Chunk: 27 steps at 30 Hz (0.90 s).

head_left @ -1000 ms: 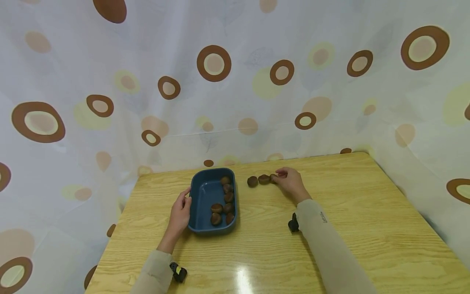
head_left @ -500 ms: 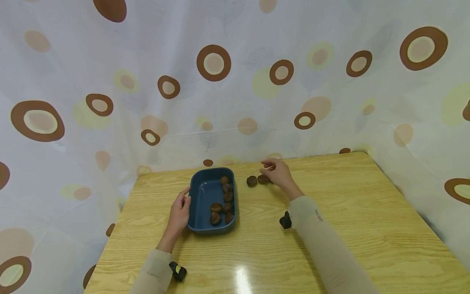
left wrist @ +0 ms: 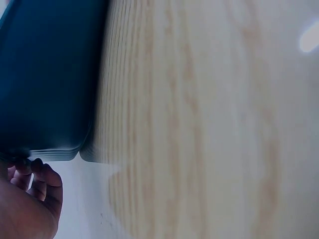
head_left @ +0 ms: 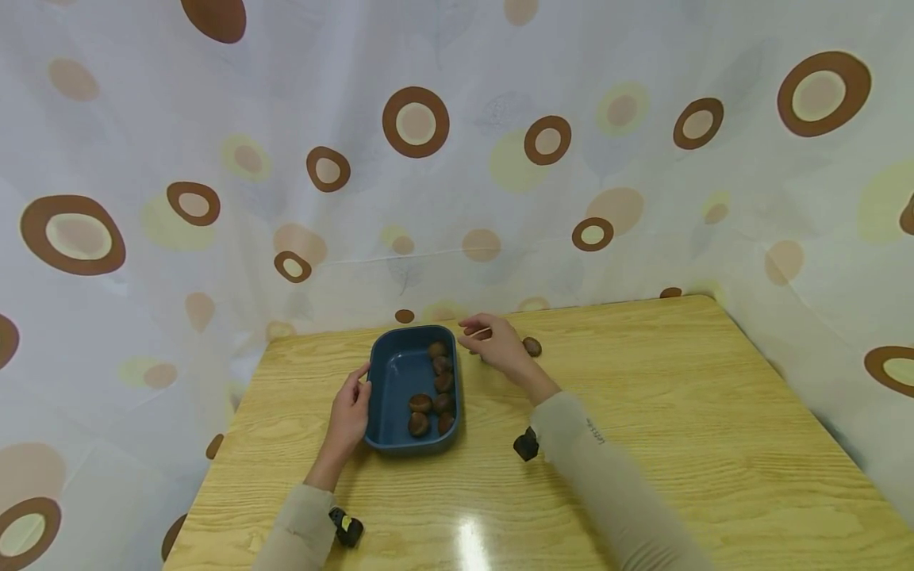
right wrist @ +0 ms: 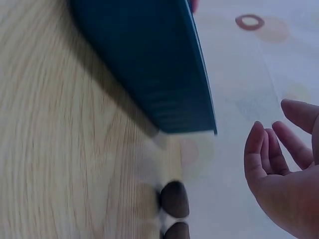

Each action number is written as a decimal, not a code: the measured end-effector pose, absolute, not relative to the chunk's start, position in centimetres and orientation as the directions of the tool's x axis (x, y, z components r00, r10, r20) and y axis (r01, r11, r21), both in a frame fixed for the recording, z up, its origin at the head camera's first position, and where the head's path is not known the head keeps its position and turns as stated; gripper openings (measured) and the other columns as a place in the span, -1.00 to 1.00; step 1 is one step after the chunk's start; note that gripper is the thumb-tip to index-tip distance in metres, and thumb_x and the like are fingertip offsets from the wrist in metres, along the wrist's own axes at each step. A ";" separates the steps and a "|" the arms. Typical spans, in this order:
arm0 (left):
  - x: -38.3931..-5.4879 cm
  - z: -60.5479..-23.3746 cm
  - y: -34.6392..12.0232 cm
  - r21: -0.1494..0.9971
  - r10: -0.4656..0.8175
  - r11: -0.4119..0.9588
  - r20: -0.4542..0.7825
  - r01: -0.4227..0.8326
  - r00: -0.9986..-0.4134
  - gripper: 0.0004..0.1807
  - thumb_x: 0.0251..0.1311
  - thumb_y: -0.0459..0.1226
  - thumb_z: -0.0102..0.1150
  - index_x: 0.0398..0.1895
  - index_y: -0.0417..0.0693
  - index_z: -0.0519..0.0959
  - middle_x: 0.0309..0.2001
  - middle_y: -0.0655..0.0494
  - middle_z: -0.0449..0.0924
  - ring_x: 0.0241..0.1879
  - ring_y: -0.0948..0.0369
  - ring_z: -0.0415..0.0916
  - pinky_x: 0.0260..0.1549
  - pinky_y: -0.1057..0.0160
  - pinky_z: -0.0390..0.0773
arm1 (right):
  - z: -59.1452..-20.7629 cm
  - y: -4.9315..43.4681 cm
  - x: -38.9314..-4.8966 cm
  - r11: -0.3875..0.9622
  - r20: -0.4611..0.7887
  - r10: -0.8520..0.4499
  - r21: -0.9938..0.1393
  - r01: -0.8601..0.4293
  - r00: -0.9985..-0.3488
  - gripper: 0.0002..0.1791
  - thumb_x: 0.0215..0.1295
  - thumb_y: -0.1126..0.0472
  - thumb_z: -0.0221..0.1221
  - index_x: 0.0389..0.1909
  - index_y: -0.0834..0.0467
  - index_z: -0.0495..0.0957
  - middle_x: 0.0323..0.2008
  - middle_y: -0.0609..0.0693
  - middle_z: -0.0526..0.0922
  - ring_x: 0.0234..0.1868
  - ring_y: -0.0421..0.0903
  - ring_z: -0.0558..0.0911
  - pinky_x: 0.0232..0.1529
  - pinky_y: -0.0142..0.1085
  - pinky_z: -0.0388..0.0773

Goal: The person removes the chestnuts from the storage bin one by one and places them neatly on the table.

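Note:
My left hand (head_left: pixel 351 408) holds the left side of a dark blue rectangular box (head_left: pixel 393 440), its fingers at the rim. In the left wrist view, bent fingers (left wrist: pixel 47 181) meet the box's edge. Several brown chestnuts (head_left: pixel 420 404) lie inside, mostly along the right wall. My right hand (head_left: pixel 497 345) hovers just right of the box's far right corner, over the table chestnuts. The right wrist view shows its fingers (right wrist: pixel 254 149) loosely bent and apart, with nothing between them. Two chestnuts (right wrist: pixel 174 199) sit below it there. One chestnut (head_left: pixel 531 346) shows right of the hand.
Everything stands on a light wooden table (head_left: pixel 643 412). A patterned curtain (head_left: pixel 478 198) rises behind the table's back edge and along the sides. Small black devices (head_left: pixel 526 444) are worn at both wrists.
My right hand has left the rightmost chestnut and moved left over the others towards the box, uncovering that chestnut on the table. The left hand and the box have stayed in place.

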<state>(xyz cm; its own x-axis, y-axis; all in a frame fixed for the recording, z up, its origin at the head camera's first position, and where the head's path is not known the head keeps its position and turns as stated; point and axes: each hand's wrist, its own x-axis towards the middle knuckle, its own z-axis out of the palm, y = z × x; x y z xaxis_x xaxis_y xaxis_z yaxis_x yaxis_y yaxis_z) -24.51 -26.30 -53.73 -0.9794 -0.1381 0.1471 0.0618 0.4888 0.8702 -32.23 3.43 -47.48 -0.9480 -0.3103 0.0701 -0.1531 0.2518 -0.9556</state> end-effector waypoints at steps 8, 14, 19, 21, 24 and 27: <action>-24.5 -53.8 -26.3 0.870 -0.145 0.490 0.137 0.049 -0.980 -0.55 0.65 -0.30 -0.13 0.51 -0.10 0.38 -0.39 0.10 0.28 -0.45 0.24 0.24 -0.39 0.32 0.31 | -47.4 -0.2 -30.2 0.159 0.030 -0.454 -0.981 -0.114 -0.891 -0.61 0.54 0.20 0.19 0.30 0.19 0.54 0.06 0.19 0.58 0.11 0.26 0.64 0.16 0.09 0.61; -24.5 -53.8 -26.1 0.867 -0.143 0.495 0.144 0.055 -0.979 -0.55 0.64 -0.31 -0.12 0.50 -0.12 0.39 -0.39 0.11 0.28 -0.46 0.24 0.24 -0.41 0.32 0.30 | -47.7 -2.2 -28.9 0.162 -0.010 -0.511 -0.983 -0.086 -0.860 -0.60 0.57 0.17 0.15 0.32 0.22 0.51 0.04 0.16 0.59 0.18 0.30 0.59 0.18 0.06 0.61; -24.5 -53.7 -26.1 0.867 -0.150 0.496 0.138 0.046 -0.979 -0.55 0.64 -0.31 -0.12 0.49 -0.13 0.39 -0.39 0.10 0.29 -0.44 0.23 0.26 -0.40 0.32 0.31 | -48.3 -3.8 -28.0 0.255 -0.027 -0.471 -0.961 -0.107 -0.882 -0.59 0.55 0.12 0.18 0.30 0.21 0.53 0.05 0.12 0.62 0.14 0.14 0.62 0.16 -0.06 0.60; -24.5 -53.7 -26.1 0.870 -0.157 0.491 0.132 0.038 -0.979 -0.55 0.64 -0.30 -0.12 0.50 -0.11 0.39 -0.38 0.10 0.29 -0.44 0.23 0.27 -0.39 0.32 0.31 | -48.4 -4.4 -27.7 0.286 -0.046 -0.453 -0.953 -0.096 -0.890 -0.56 0.54 0.11 0.18 0.31 0.22 0.52 0.09 0.13 0.61 0.19 0.09 0.60 0.21 -0.06 0.56; -24.5 -53.7 -26.1 0.873 -0.162 0.486 0.128 0.034 -0.978 -0.55 0.64 -0.30 -0.13 0.50 -0.10 0.39 -0.37 0.09 0.30 -0.43 0.22 0.28 -0.39 0.31 0.32 | -48.5 -5.2 -27.2 0.325 -0.081 -0.419 -0.943 -0.066 -0.904 -0.54 0.53 0.09 0.19 0.32 0.24 0.52 0.17 0.18 0.57 0.23 0.12 0.56 0.24 0.01 0.53; -24.5 -53.7 -26.1 0.875 -0.163 0.483 0.125 0.031 -0.979 -0.55 0.65 -0.30 -0.13 0.50 -0.09 0.39 -0.36 0.09 0.30 -0.42 0.22 0.28 -0.38 0.32 0.32 | -48.5 -5.7 -26.9 0.367 -0.103 -0.379 -0.929 -0.047 -0.920 -0.54 0.50 0.09 0.22 0.30 0.23 0.53 0.19 0.20 0.56 0.22 0.14 0.55 0.22 0.04 0.53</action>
